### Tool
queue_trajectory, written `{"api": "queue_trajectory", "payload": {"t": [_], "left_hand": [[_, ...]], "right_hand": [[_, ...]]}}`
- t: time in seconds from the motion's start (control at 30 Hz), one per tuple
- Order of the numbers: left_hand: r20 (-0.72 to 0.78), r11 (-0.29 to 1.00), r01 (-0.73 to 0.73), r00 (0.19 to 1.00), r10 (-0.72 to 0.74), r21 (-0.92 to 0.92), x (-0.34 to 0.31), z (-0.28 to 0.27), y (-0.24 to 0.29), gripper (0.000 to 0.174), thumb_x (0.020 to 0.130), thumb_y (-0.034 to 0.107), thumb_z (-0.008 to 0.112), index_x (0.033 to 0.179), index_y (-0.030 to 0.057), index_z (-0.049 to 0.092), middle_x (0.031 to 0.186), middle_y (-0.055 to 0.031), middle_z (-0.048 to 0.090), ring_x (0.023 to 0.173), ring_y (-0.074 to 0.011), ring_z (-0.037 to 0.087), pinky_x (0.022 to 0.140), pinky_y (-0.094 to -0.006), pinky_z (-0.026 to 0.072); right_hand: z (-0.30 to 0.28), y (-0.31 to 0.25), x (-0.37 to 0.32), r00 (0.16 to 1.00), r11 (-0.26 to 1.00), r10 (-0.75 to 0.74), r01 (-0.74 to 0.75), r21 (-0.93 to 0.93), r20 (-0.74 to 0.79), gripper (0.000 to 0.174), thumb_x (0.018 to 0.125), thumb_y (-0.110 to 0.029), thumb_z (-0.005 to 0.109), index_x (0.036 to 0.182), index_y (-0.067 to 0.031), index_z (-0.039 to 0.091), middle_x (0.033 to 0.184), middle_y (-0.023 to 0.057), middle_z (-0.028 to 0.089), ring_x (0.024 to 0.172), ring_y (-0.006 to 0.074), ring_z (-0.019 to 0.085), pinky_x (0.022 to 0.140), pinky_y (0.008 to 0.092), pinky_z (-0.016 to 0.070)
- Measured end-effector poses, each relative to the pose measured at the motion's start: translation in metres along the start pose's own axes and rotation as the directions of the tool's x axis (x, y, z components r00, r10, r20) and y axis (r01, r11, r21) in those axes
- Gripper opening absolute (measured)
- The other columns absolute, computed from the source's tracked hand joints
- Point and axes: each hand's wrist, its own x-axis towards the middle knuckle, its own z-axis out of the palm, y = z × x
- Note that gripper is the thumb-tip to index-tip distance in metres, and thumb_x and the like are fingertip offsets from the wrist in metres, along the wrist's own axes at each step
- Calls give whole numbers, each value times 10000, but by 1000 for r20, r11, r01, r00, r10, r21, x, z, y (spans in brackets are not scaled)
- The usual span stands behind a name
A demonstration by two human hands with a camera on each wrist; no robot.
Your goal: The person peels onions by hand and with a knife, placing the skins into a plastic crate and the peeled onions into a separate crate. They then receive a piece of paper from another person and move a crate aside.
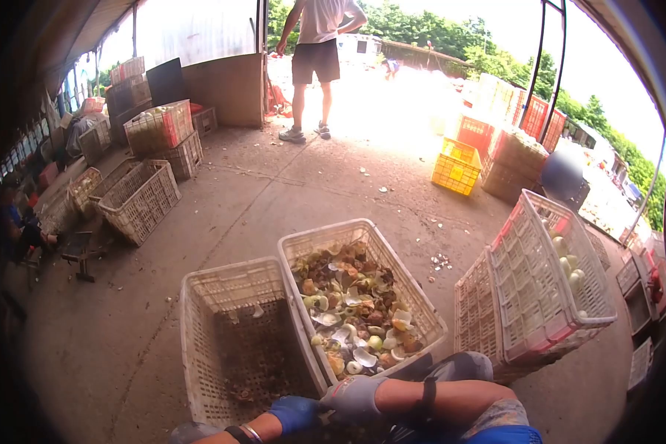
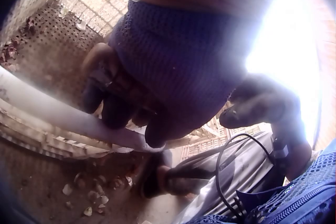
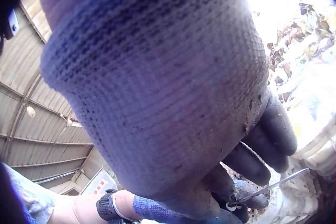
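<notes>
My left hand (image 1: pixel 297 414) wears a blue glove and hangs low over the near rim of the left crate (image 1: pixel 192 325), its dark fingertips overlapping that rim in the left wrist view. A tan rounded shape (image 2: pixel 98 58) shows beside those fingers; I cannot tell whether they hold it. My right hand (image 1: pixel 351 397), in a greyish glove with dark fingers, is close beside the left. In the right wrist view, it grips a small knife (image 3: pixel 286 180) with a thin, narrow blade pointing outward; the handle is mostly hidden. Onion skins and trimmings (image 1: pixel 359 303) fill the crate (image 1: pixel 414 296) ahead.
Stacked crates (image 1: pixel 529 288) with peeled onions (image 1: pixel 570 270) stand at right. A yellow crate (image 1: pixel 456 166) is farther back, near more stacks. At left are other crates (image 1: pixel 142 200) and a low stool (image 1: pixel 79 251). A person (image 1: pixel 316 63) stands at the opening.
</notes>
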Motion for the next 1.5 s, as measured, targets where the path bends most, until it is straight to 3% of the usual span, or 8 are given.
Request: {"api": "queue_trajectory", "payload": {"t": [0.57,0.7,0.77,0.9,0.97,1.2,1.27,1.5], "left_hand": [[6,1000,18,1000,-18,-1,-2,-2,4,553,910,545,560,1428,351,579,1258,-120,701,1128,-332,682,969,-422,528],[-24,1000,-4,1000,4,2,-1,0,2,542,914,544,556,1419,351,587,1243,-119,707,1123,-336,683,963,-424,530],[-7,1000,4,1000,-3,19,-3,-3,4,537,919,558,549,1412,350,594,1225,-122,714,1113,-340,687,954,-428,533],[-2,999,5,1000,-5,32,-1,-1,3,530,921,550,549,1409,349,597,1210,-126,718,1101,-339,691,946,-431,536],[-2,1000,15,1000,-15,14,-3,-4,6,533,920,551,550,1412,352,594,1211,-127,718,1100,-335,692,947,-432,535],[-11,1000,-7,1000,7,30,5,4,-2,534,923,566,543,1409,351,597,1204,-124,721,1099,-335,693,947,-436,536],[-12,1000,0,1000,1,23,4,4,-1,529,916,541,556,1407,347,599,1204,-127,721,1099,-337,692,947,-437,537],[-24,999,-18,1000,18,29,12,12,-8,557,886,527,594,1413,346,591,1205,-129,721,1099,-336,693,942,-436,540]], "right_hand": [[6,4,0,999,1000,-12,13,21,-50,349,862,-173,582,1181,-137,719,1049,160,745,1011,351,715,868,449,560],[-6,-4,-7,1000,996,29,-30,88,9,344,864,-180,575,1171,-126,721,1037,164,746,998,356,717,862,451,562],[-2,0,-3,999,1000,13,-14,23,44,434,925,-324,637,1294,-97,654,1135,180,711,1089,370,672,930,457,528],[-1,-2,-4,999,1000,22,-22,3,36,432,923,-316,635,1297,-101,655,1136,181,711,1090,370,671,933,458,527],[5,2,-2,999,1000,-8,9,19,-51,353,862,-203,593,1182,-118,714,1054,164,744,1007,355,715,865,449,564],[1,1,-4,999,999,-14,15,37,-38,361,855,-214,604,1188,-126,710,1054,163,742,1007,354,714,868,449,562],[-2,-2,-5,999,1000,12,-12,-2,32,450,916,-298,631,1328,-118,645,1144,179,714,1095,366,674,940,455,527],[-4,-3,-6,997,999,50,-51,6,66,469,906,-284,619,1348,-130,633,1163,182,711,1110,366,671,953,460,525]]}}
